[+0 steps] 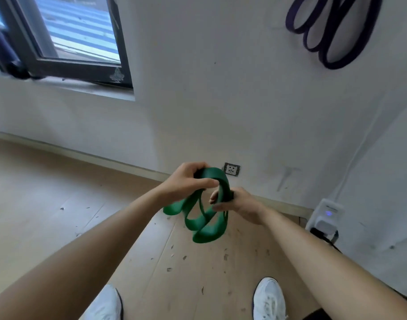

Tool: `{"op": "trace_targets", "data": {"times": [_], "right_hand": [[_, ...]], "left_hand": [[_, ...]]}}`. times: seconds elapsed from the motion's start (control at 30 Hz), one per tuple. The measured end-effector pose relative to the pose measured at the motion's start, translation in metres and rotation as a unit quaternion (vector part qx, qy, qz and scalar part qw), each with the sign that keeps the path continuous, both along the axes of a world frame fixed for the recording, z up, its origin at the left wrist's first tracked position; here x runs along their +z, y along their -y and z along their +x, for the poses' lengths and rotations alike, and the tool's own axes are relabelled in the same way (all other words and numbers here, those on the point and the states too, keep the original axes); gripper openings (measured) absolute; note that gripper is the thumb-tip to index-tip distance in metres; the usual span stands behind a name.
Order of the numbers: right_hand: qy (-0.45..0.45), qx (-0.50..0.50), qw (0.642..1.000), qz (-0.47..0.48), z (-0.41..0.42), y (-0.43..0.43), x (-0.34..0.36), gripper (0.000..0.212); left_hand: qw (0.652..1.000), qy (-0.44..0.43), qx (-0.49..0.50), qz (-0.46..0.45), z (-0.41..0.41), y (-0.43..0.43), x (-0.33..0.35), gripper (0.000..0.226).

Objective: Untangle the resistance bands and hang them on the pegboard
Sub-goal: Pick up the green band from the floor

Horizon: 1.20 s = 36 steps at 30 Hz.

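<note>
A green resistance band [205,224], folded into several loops, hangs in front of me above the floor. My left hand [188,181] grips its top fold from the left, fingers curled over the band. My right hand [238,204] grips the same bundle from the right, thumb and fingers wrapped round the strap. The lower loops dangle between my forearms. A dark purple resistance band [332,35] hangs in loops high on the white wall at the upper right; what it hangs from is out of frame.
A wall socket [231,169] sits low on the wall behind my hands. A white plugged-in device [326,218] with a cable stands in the right corner. A dark-framed window [66,40] is at the upper left. Small debris litters the wooden floor [47,204] round my white shoes [268,299].
</note>
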State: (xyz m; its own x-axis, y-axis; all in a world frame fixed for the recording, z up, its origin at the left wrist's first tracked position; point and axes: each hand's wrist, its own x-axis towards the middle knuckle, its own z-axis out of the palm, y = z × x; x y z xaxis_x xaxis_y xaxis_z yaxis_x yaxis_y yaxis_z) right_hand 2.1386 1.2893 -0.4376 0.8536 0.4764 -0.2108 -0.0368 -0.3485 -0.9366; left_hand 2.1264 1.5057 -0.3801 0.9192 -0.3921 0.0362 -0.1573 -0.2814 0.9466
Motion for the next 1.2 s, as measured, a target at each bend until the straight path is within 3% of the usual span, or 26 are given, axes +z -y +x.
{"op": "trace_targets", "data": {"times": [0.2,0.3,0.43,0.63,0.87,1.2], "right_hand": [[0.062,-0.085,0.99,0.099,0.025,0.011,0.064,0.038],[0.114,-0.112,0.98,0.121,0.034,0.023,0.109,0.025],[0.201,-0.137,0.96,0.142,0.048,0.036,0.174,0.034],[0.302,-0.184,0.918,0.178,0.072,0.037,0.275,0.011],[0.332,-0.192,0.89,0.245,0.103,0.038,0.372,0.021],[0.384,-0.261,0.845,0.265,0.174,0.035,0.444,0.024]], "left_hand": [[0.996,0.008,0.072,-0.055,0.028,-0.02,0.048,0.033],[0.998,0.01,0.05,-0.028,0.047,-0.025,0.072,0.027],[0.998,0.047,0.044,-0.005,0.072,-0.019,0.113,0.017],[0.982,0.108,0.072,-0.14,0.102,0.017,0.208,0.025],[0.946,0.147,0.094,-0.275,0.134,0.056,0.299,0.024],[0.921,0.182,0.14,-0.313,0.202,0.084,0.38,0.026]]}}
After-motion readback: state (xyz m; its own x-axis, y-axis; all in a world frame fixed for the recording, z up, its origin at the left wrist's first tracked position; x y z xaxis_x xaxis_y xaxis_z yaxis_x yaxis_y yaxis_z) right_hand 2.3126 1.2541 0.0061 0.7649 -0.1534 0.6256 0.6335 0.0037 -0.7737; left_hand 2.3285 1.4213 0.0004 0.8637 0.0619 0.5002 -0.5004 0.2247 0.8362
